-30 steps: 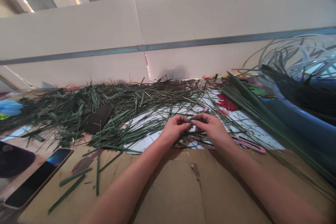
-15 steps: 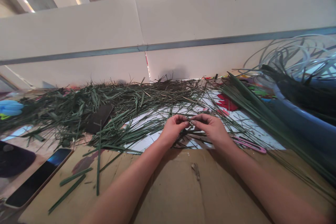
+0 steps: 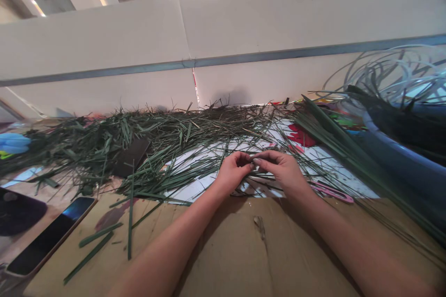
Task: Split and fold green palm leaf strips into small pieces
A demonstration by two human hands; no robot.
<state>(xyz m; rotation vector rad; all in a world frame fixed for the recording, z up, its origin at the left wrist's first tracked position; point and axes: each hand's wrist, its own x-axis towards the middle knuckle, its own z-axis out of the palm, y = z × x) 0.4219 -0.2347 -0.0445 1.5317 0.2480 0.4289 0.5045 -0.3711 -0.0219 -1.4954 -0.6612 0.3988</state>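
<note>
My left hand (image 3: 235, 170) and my right hand (image 3: 278, 169) meet fingertip to fingertip above the far edge of the brown cardboard (image 3: 230, 250). Both are closed in a pinch. Something small and dark sits between the fingertips, too small to name. Thin dark green strips (image 3: 195, 174) lie around and beneath both hands, over white paper (image 3: 188, 155). A pink cutter (image 3: 331, 191) rests just right of my right wrist.
Heaped leaf strips (image 3: 139, 125) run along the pale wall. At the left are a phone (image 3: 52, 236), a dark object (image 3: 19, 211) and a blue item (image 3: 14, 143). A blue basin (image 3: 400, 158), long leaves (image 3: 348, 148) and coiled clear strands (image 3: 393, 69) stand right.
My left thumb and fingers have shifted slightly right, closer to my right fingertips. The dark strands that showed under the fingers are less visible. Other things have not moved.
</note>
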